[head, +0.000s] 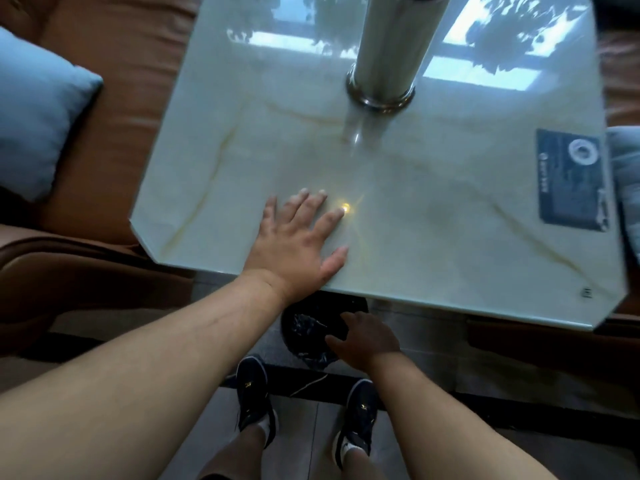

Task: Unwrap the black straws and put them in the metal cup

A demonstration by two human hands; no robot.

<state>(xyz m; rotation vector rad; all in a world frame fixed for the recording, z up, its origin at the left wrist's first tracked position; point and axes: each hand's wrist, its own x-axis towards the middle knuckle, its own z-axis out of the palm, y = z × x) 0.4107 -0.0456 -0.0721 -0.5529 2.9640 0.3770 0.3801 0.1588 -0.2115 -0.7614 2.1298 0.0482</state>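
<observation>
The left hand (294, 244) is lying palm down with its fingers (313, 202) spread and extended forward, the thumb splaying out to the right. Its wrist is bending slightly upward and the bare left forearm is stretching diagonally from the lower left corner. The right hand (367, 337) is hanging lower and nearer the body, back of the hand up, fingers loosely curled and pointing forward and left, gripping nothing visible. The bare right forearm is running in from the lower right corner. Both legs are standing below, feet in dark sneakers (254, 393) with white socks.
</observation>
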